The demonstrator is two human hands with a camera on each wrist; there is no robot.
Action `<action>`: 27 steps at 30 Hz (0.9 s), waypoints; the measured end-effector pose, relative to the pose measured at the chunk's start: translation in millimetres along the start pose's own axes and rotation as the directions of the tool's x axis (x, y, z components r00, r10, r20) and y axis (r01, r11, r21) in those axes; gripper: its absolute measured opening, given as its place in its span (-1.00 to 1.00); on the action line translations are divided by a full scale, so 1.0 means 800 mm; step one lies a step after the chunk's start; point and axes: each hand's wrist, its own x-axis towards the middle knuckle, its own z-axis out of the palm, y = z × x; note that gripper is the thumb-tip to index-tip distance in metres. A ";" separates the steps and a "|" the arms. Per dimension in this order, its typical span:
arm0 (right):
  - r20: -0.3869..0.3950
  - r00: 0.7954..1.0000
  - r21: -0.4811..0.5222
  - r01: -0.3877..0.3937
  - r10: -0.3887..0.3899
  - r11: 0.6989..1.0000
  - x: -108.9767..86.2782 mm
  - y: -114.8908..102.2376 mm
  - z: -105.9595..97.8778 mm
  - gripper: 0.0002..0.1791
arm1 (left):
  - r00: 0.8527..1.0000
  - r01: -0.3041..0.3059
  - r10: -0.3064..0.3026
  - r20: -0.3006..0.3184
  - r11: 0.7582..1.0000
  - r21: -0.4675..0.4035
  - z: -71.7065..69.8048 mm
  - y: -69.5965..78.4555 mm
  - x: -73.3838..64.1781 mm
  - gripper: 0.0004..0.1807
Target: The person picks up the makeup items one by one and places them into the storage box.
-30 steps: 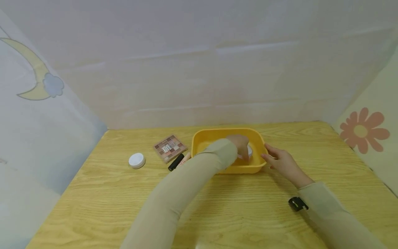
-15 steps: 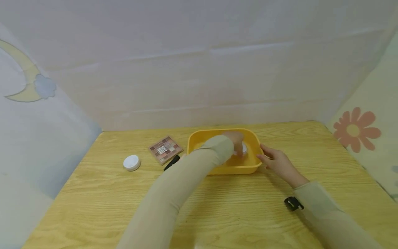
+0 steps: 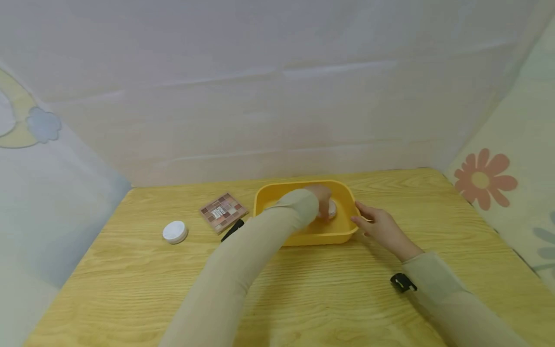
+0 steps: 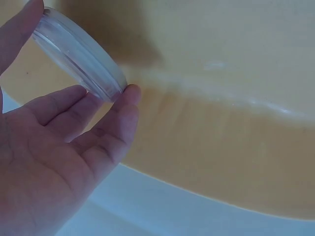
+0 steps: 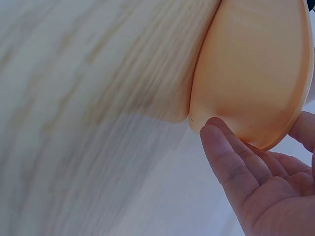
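My left hand [image 3: 320,196] reaches down inside a yellow plastic basin [image 3: 321,238]. Between its thumb and fingertips it pinches a round flat case [image 4: 81,51], clear-sided with a pale lid, which tilts on edge in the left wrist view. From the head only part of that case shows beside the fingers. At the basin's right end, my right hand [image 3: 383,230] grips the rim. The right wrist view has its fingers [image 5: 229,157] against the basin's outer wall and the thumb up at the rim. The left sleeve covers the basin's near left corner.
Left of the basin lie an eyeshadow palette [image 3: 223,212] and a black-capped tube [image 3: 232,230], partly behind the left sleeve. Farther left is a round white jar [image 3: 175,232]. A wall stands behind the wooden table [image 3: 321,299]. A black strap [image 3: 403,283] sits at the right wrist.
The head view has swung right, so everything appears shifted left. The left hand stays in the basin with the round case, and the right hand stays at the basin's right end.
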 end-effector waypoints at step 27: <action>-0.025 1.000 -0.030 0.014 -0.014 0.999 -0.005 -0.001 -0.001 -0.36 | 0.997 0.053 -0.044 -0.066 0.989 0.140 0.020 0.024 0.001 -0.41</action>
